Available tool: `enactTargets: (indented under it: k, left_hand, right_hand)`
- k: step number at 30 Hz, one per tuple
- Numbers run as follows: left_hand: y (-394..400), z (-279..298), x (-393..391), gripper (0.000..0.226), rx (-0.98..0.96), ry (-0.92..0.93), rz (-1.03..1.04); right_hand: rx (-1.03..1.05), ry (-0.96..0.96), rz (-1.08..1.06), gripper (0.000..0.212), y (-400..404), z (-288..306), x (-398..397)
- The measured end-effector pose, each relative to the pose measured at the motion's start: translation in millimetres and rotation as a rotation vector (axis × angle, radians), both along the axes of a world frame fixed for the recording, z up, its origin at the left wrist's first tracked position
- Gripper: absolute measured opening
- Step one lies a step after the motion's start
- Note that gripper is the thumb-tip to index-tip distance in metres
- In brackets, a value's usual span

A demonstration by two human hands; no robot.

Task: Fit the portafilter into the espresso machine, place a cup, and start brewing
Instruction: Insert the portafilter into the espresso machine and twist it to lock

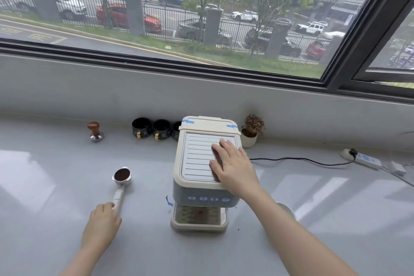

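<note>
A cream espresso machine stands in the middle of the grey counter. My right hand lies flat on its ribbed top, fingers spread, holding nothing. Left of the machine lies the portafilter, its basket full of dark ground coffee and its white handle pointing toward me. My left hand is curled around the near end of that handle, with the portafilter still resting on the counter. Three black cups stand in a row behind the machine's left side. The drip tray under the machine's front holds no cup.
A wooden-handled tamper stands at the back left. A small potted plant sits right of the machine. A black cord runs right to a power strip. A grey wall and a window rise behind the counter.
</note>
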State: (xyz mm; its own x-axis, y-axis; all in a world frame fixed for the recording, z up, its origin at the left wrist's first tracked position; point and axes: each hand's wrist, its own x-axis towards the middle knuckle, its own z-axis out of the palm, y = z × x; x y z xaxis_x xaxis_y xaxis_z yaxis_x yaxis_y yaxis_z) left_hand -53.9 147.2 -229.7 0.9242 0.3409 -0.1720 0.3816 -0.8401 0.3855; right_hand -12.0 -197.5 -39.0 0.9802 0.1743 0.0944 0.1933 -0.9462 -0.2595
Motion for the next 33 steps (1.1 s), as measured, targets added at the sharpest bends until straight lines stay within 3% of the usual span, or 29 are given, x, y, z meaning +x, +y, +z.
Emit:
enactTargets:
  k: [8,11,17,33]
  left_hand:
    - [4,-12,7,0.029,-0.032,0.074,0.053]
    - [0,-12,10,0.019,-0.107,0.093,0.104]
    - [-13,-14,15,0.021,-0.297,0.055,0.218]
    - [-82,24,-67,0.013,-0.308,0.049,-0.138]
  right_hand:
    - [0.011,-0.009,-0.034,0.049,-1,-1,2]
    - [0.015,-0.014,-0.039,0.049,1,-4,1]
    - [0.011,-0.001,-0.04,0.049,2,-3,1]
    - [0.046,-0.005,-0.035,0.05,0,-2,-2]
